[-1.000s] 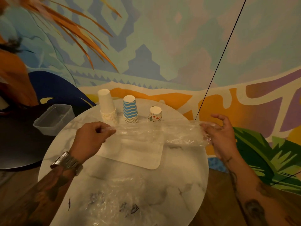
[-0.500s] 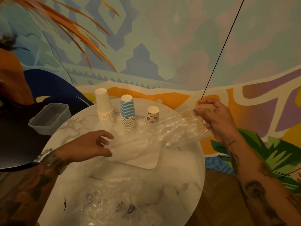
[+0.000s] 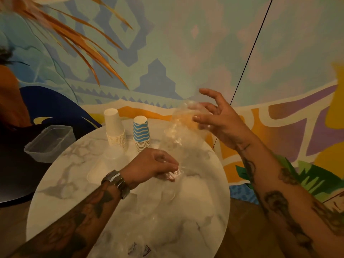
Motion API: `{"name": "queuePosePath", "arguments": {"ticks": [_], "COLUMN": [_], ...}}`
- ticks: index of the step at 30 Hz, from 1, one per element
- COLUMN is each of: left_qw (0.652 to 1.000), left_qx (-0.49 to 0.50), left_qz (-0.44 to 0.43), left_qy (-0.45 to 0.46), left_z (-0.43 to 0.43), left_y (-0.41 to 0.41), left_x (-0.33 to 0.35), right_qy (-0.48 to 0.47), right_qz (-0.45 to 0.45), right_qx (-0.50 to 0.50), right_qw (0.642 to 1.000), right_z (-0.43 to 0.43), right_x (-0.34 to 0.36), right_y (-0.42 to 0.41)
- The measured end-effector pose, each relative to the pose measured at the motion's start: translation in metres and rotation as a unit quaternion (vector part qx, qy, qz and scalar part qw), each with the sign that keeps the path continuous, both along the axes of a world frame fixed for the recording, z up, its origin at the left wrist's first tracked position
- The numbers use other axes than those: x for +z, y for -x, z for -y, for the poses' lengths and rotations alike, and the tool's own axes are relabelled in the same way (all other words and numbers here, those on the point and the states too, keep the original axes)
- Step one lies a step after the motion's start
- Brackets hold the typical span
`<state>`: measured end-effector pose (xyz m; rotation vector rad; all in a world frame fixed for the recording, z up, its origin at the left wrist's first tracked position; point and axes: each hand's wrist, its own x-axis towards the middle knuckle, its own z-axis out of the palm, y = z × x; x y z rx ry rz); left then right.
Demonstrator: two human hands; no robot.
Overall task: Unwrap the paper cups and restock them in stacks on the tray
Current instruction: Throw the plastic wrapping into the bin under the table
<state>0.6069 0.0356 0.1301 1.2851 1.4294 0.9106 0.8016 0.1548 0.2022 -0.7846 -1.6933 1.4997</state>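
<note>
clear plastic wrapper [image 3: 176, 138], stretched level a second ago, now upended, pinched low by left hand [image 3: 150, 164], gripped loosely atop by right hand [image 3: 219, 120]; apparently empty, ready for discarding.

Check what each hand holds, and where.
Both hold the clear plastic wrap: left hand pinches its lower end, right hand grips its upper end.
</note>
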Motion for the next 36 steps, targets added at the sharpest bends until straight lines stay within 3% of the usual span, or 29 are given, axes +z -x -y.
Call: {"name": "queuePosePath", "arguments": {"ticks": [2,4,6,8,17,23,32,36], "left_qw": [0.996,0.988,0.983,0.981,0.986,0.983,0.967,0.970], "left_qx": [0.056,0.086,0.099,0.103,0.052,0.020,0.125,0.142], "left_qz": [0.069,0.125,0.154,0.164,0.155,0.183,0.216,0.174], "left_qy": [0.003,0.006,0.000,-0.008,-0.017,-0.014,-0.051,-0.096], "left_z": [-0.002,-0.005,-0.009,-0.010,-0.001,0.007,0.005,0.003], "left_y": [0.001,0.004,0.006,0.006,0.012,0.017,0.019,0.020], "left_x": [0.001,0.002,0.005,0.008,0.006,0.002,-0.003,-0.004], "right_qy": [0.062,0.094,0.116,0.132,0.102,0.103,0.163,0.242], "right_qz": [-0.015,0.046,0.108,0.111,0.033,-0.013,-0.084,-0.132], "right_qx": [0.015,0.044,0.069,0.076,-0.032,-0.032,0.007,0.045], "right_qw": [0.998,0.994,0.985,0.982,0.994,0.994,0.983,0.960], "right_z": [0.008,0.022,0.039,0.053,0.054,0.047,0.048,0.052], "right_x": [-0.015,-0.035,-0.056,-0.070,-0.076,-0.075,-0.081,-0.088], "right_y": [-0.005,-0.002,0.005,0.015,0.022,0.018,0.013,0.013]}}
